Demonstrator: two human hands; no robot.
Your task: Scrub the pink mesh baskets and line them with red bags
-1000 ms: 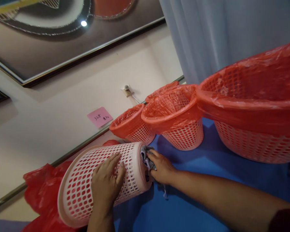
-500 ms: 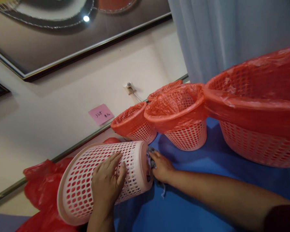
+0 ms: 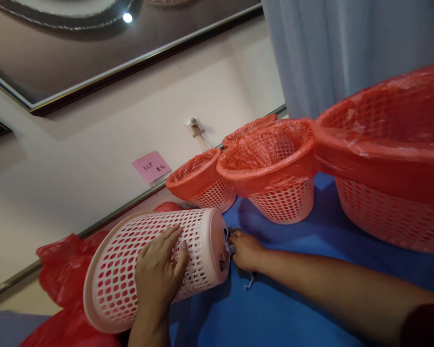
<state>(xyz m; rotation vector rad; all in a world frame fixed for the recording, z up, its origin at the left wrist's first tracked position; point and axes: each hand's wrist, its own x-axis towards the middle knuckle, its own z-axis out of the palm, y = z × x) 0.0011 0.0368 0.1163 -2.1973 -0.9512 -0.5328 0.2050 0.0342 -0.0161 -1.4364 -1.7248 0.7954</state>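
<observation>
A pale pink perforated plastic basket (image 3: 125, 270) lies tipped on its side, its base facing right. My left hand (image 3: 159, 272) rests against its upper side, fingers stretched out and thumb spread apart. Bunched in the fingers of my right hand (image 3: 248, 251) is a grey cloth (image 3: 233, 236), just right of the basket's base. A loose strand of the cloth hangs below that hand. Whether the cloth touches the base is hard to make out.
Behind and to the right stand several baskets lined with red plastic bags, among them a middle basket (image 3: 284, 202) and a large basket (image 3: 390, 202). Red bags (image 3: 67, 274) lie at left. The surface (image 3: 275, 308) is blue. A pink note (image 3: 152, 167) is on the wall.
My right hand has moved slightly right with the cloth, away from the basket's base. My left hand stays on the basket, and the view has shifted a little.
</observation>
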